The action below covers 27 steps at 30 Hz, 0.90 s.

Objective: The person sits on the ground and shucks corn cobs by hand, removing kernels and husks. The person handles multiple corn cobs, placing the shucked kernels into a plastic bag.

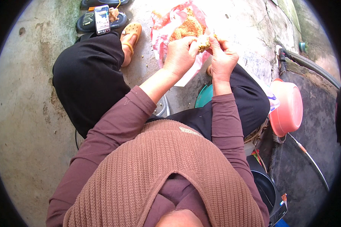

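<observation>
Between my two hands is a small yellow-green crocheted piece, which looks like chunky yarn work. My left hand pinches its left side between thumb and fingers. The thumb and fingers of my right hand grip the right side, partly hiding it. Just beyond my hands, a red-and-white plastic bag lies spread, with a bumpy orange-yellow mass in it; glare blurs its detail, and I cannot tell its material.
A phone leans on a dark sandal at the upper left, near my foot in a yellow clog. A teal basin shows under my right forearm. On the right are a pink basin and a dark pan.
</observation>
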### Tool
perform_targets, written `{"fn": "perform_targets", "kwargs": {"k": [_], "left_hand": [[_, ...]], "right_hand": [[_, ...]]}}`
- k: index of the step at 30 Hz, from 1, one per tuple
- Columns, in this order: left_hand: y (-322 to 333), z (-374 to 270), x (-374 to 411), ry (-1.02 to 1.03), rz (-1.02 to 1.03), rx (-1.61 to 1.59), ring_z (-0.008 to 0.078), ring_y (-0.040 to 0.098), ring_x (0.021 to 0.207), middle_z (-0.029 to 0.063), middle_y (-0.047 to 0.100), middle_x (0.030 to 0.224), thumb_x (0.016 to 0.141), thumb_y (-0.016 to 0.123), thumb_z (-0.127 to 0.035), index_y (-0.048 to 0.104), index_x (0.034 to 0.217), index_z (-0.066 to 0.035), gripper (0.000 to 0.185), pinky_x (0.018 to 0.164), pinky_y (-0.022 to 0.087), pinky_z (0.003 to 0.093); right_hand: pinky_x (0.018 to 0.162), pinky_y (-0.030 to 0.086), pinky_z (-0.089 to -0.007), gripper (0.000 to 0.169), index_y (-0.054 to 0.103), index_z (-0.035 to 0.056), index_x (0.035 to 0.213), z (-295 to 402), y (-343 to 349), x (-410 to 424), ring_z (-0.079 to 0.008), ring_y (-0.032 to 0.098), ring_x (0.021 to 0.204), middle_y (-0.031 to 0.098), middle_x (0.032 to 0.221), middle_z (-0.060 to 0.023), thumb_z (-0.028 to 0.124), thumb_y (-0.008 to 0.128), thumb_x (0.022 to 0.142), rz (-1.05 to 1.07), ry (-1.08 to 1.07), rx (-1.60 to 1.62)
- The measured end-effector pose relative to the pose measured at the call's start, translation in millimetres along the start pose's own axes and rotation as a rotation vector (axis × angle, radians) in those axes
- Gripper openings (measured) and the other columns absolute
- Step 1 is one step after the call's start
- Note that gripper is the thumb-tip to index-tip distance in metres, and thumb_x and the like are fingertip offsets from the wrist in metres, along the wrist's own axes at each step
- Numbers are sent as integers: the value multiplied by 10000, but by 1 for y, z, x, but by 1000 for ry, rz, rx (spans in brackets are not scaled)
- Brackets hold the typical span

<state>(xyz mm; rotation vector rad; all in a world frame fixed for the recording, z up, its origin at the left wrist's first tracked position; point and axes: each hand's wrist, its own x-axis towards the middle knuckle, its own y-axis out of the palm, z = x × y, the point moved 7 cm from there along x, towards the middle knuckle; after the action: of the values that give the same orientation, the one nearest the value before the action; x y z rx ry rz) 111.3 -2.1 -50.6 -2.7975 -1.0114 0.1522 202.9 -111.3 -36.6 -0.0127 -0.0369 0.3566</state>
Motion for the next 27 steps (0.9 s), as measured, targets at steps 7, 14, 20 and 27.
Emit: {"fn": "perform_targets", "kwargs": {"k": [7,14,20,27], "left_hand": [[7,10,2,-133,116,-285,88,602,684,52,647,785,839,567,-163,631,975,13,231,600,505,224],[5,6,4,-168,157,-300,54,566,686,32,649,816,823,607,-225,647,956,2,266,603,479,208],[1,-3,0,-121,64,-172,55,550,591,48,640,653,828,582,-257,656,857,-3,266,532,450,239],[4,-2,-2,-157,121,-207,150,603,626,66,631,740,873,484,-271,608,935,5,309,542,480,264]], "right_hand": [[610,522,-241,129,617,-53,873,-5,-5,5,-113,592,659,624,782,-82,39,638,785,-12,36,70],[618,517,-237,121,629,-40,865,-1,-4,6,-105,588,664,627,771,-63,48,643,783,58,-24,-29],[577,466,-197,94,638,-33,834,3,1,-2,-65,539,631,615,740,-31,41,650,778,20,-120,-190],[559,441,-195,94,634,-39,785,-8,-1,2,-59,516,607,597,685,-15,51,658,772,-8,-36,-97]]}}
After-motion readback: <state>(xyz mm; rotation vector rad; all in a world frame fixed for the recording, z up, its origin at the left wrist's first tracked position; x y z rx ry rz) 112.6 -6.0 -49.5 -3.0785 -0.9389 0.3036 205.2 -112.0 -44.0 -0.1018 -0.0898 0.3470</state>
